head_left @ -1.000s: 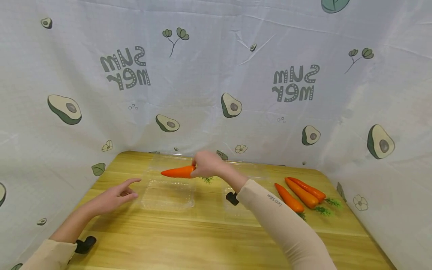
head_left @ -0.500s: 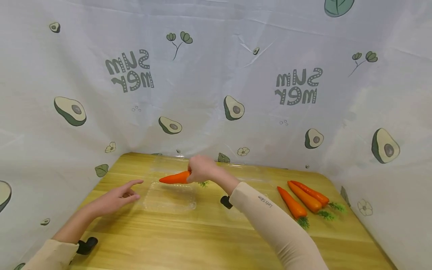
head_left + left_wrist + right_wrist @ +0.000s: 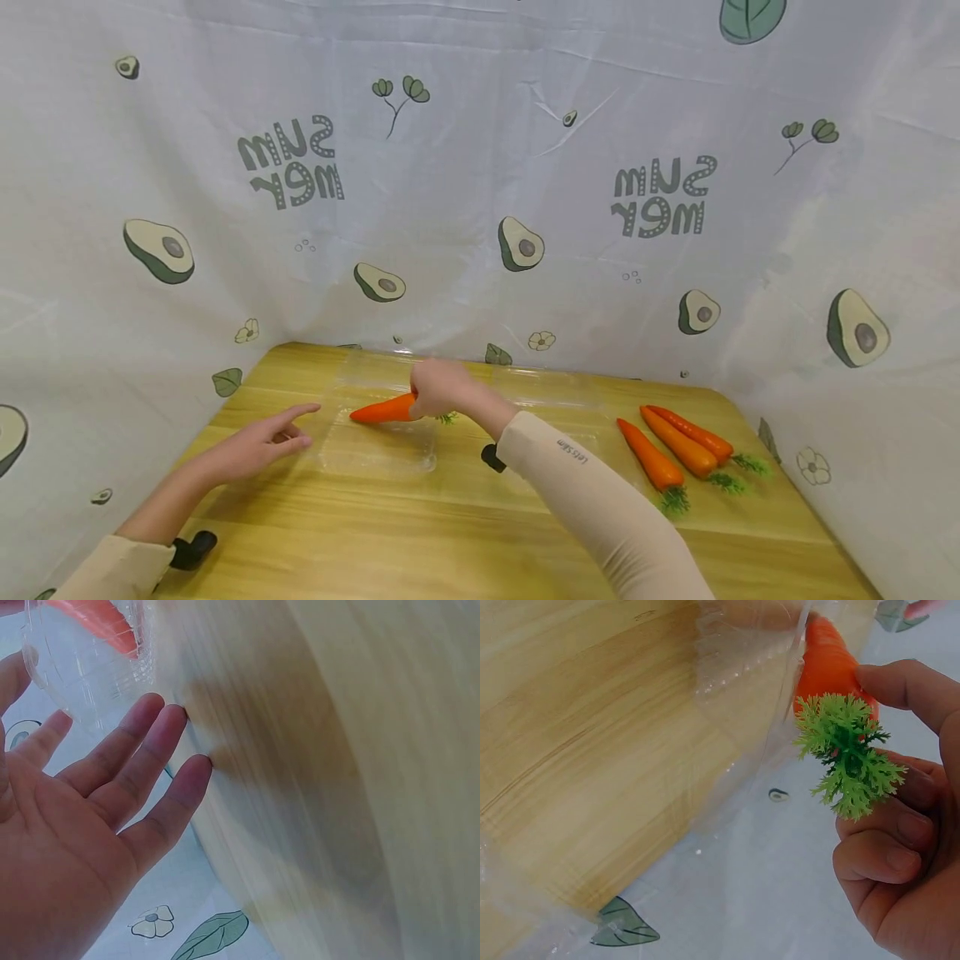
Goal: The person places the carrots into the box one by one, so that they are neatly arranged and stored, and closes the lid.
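Pointing its tip leftward, a tapered orange carrot (image 3: pixel 382 410) with feathery green leaves (image 3: pixel 847 757) is gripped near its leafy end by the right hand (image 3: pixel 441 388), right over a clear plastic container (image 3: pixel 375 457); contact cannot be told! Apart, beside that container, the left hand (image 3: pixel 258 443) is held, fingers (image 3: pixel 184 791) loosely extended.

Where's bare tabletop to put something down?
Bare: table between left forearm and right sleeve, nearer than left container; also right of that sleeve, nearer than the three loose carrots. Crowded: around right hand, held carrot and right container.
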A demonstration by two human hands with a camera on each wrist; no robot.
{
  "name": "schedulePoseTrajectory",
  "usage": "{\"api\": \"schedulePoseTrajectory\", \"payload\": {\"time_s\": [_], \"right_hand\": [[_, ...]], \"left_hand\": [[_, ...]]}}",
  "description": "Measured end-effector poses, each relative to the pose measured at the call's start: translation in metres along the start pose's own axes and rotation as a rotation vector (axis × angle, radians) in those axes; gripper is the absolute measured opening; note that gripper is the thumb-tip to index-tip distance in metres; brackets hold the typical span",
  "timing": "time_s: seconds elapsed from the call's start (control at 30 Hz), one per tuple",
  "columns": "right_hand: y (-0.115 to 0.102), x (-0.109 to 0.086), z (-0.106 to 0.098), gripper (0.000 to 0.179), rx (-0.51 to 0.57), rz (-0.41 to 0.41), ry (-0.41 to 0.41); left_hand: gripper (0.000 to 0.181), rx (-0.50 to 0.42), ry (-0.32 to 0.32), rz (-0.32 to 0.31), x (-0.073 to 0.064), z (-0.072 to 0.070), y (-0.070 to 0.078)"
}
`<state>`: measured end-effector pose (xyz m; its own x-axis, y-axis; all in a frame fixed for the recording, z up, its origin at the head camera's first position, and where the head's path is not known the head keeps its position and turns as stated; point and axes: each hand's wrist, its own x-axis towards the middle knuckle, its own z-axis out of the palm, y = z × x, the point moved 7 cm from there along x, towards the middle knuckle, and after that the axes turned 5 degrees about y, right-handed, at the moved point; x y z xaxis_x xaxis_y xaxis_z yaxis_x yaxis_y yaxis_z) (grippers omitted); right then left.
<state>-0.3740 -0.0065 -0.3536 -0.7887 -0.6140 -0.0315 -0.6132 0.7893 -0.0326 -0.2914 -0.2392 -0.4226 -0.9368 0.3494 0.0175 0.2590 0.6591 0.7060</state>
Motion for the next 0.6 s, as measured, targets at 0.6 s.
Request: {"api": "schedulePoseTrajectory", "payload": {"time_s": [0.6], "right_hand": [[-0.008, 0.012, 0.019, 0.028, -0.059, 0.011, -0.031]], "left_hand": [[0.061, 0.002, 0.001, -0.012, 0.0, 0.002, 0.001]]}}
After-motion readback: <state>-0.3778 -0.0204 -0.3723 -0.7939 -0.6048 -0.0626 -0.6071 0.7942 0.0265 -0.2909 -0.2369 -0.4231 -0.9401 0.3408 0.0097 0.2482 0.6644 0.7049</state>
